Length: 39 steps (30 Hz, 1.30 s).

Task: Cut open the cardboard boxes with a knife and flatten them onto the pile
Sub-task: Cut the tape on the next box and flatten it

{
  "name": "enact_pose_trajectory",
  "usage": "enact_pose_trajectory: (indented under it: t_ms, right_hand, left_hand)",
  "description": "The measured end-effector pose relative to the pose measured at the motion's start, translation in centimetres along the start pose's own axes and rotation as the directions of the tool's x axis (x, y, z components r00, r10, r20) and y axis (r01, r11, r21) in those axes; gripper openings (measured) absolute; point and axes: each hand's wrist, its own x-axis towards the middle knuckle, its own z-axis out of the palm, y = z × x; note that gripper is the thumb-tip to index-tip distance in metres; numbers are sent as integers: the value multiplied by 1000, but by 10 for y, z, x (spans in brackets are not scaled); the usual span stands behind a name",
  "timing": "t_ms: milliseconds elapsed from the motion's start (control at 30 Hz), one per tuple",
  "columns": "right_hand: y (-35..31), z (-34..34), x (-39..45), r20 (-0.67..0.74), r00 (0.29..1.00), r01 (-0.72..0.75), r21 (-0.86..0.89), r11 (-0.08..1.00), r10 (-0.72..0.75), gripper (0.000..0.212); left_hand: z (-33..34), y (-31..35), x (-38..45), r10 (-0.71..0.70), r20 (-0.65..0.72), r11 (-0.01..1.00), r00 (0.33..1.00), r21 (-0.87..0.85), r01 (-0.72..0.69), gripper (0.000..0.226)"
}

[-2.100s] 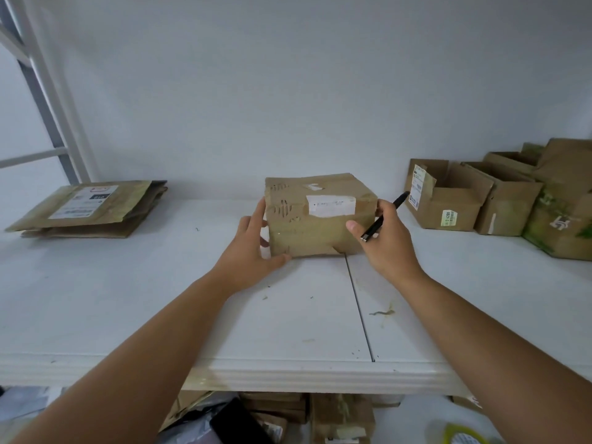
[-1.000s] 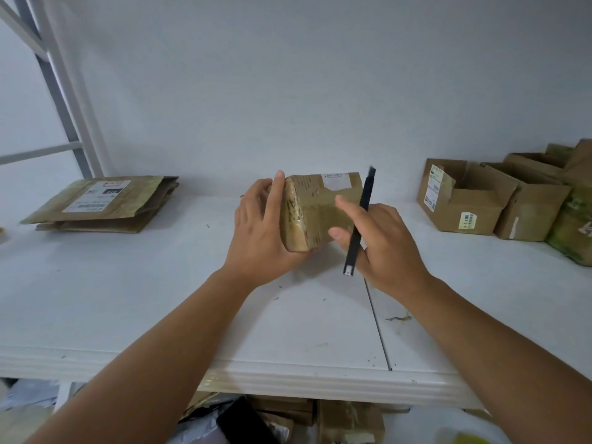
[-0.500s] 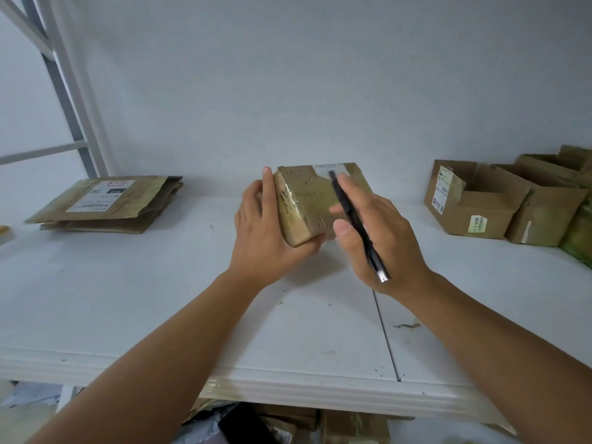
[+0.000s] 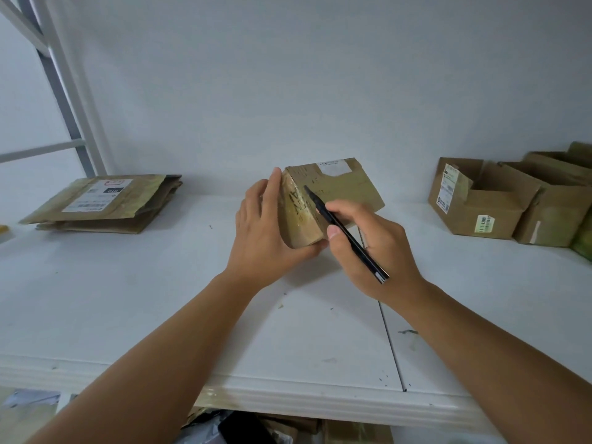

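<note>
Knife [image 4: 344, 232] tip has dropped onto the box [image 4: 333, 200] seam; right hand [image 4: 374, 248] pinches it, left hand [image 4: 266, 229] clasps the box steady for cutting.

Both our bare forearms reach forward from the lower corners and converge at mid-frame. Our left hand [image 4: 266, 232] wraps the near end of the box [image 4: 323, 200], fingers up its left face, thumb underneath. Our right hand [image 4: 373, 248] pinches the knife [image 4: 346, 233] pen-style, its tip on the box's edge.
</note>
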Motion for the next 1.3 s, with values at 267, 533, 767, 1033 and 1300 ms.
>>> enact_pose_trajectory:
  t_ms: [267,533,767,1033,1300]
  right_hand:
    - [3,-2,-1,52,991,-126,49,991,123,29]
    - [3,-5,-1,96,980,-185,102,977,175,26]
    - [3,-6,-1,116,975,-200,102,975,187,31]
    - [5,-4,1,123,978,-181,110,977,167,30]
    - [2,-5,0,169,977,-138,53,989,127,23]
  left_hand:
    - [-1,-2,-1,25,50,1000,998,-3,-25,125]
    - [-2,-4,-1,55,52,998,997,-36,-53,127]
    - [-3,-5,-2,64,58,997,996,-49,-62,126]
    - [-4,-4,-3,7,99,999,995,-48,-3,130]
    - [-5,-3,-4,-48,93,998,995,-28,51,126]
